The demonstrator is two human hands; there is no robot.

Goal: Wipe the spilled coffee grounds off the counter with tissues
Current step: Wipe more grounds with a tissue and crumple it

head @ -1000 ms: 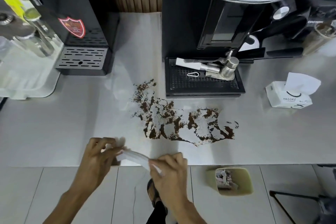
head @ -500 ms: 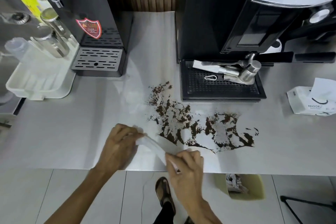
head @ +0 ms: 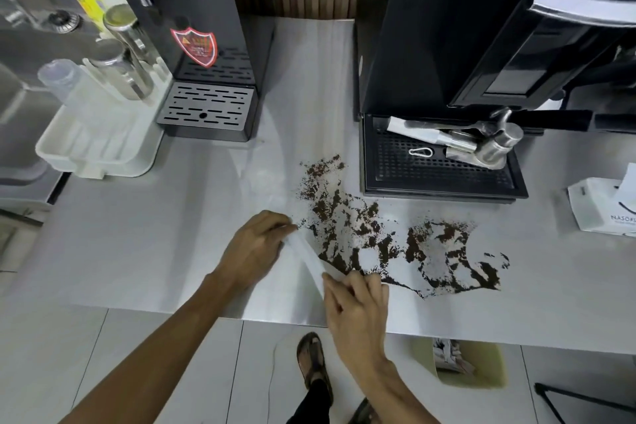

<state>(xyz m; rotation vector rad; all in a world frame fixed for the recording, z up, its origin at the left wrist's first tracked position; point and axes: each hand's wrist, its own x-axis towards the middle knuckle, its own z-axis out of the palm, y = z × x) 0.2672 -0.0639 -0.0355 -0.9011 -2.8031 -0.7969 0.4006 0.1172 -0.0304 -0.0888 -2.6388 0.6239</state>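
My left hand pinches one end of a folded tissue and my right hand pinches the other. The strip is stretched between them, touching the near edge of the coffee grounds. Beyond my fingertips the grounds spread thick across the counter, away and rightward. I judge the wiping barely begun, with nearly all left. The tissue box sits far right, and a bin stands below my right wrist.
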